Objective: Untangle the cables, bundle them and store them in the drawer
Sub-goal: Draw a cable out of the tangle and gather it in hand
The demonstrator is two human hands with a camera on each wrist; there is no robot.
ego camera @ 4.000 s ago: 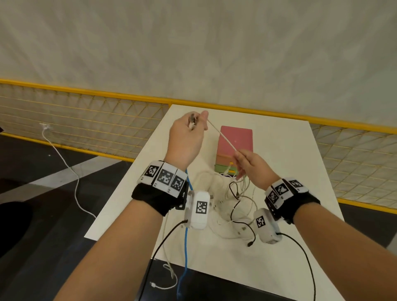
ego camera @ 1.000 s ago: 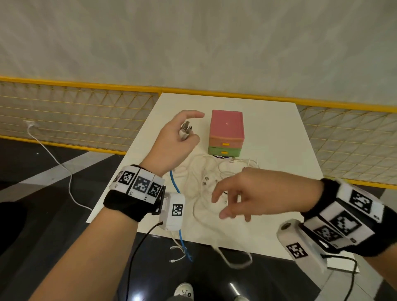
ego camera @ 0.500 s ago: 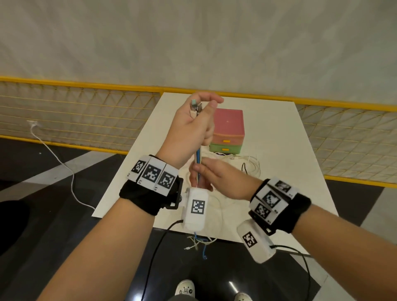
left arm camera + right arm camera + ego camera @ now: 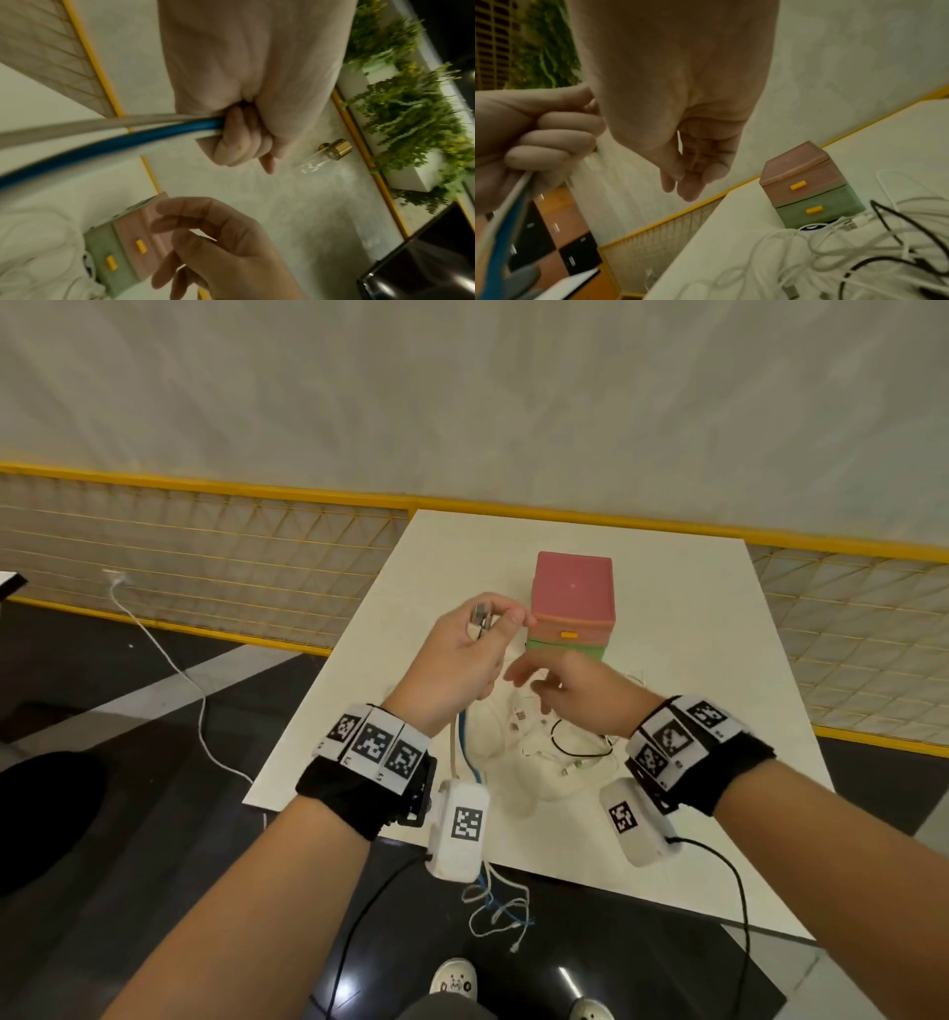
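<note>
Untangling: left hand grips the blue cable and a white cable by their plugs; right hand, loose and empty beside it, should next strip more strands from the tangle below.

Yellow-railed mesh fence, green plants, perhaps artificial

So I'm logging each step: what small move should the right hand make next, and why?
Probably close the right hand on the blue cable and white cable just below the left hand. The left hand grips both; they hang over the table edge, and the right hand's fingers hold nothing.
</note>
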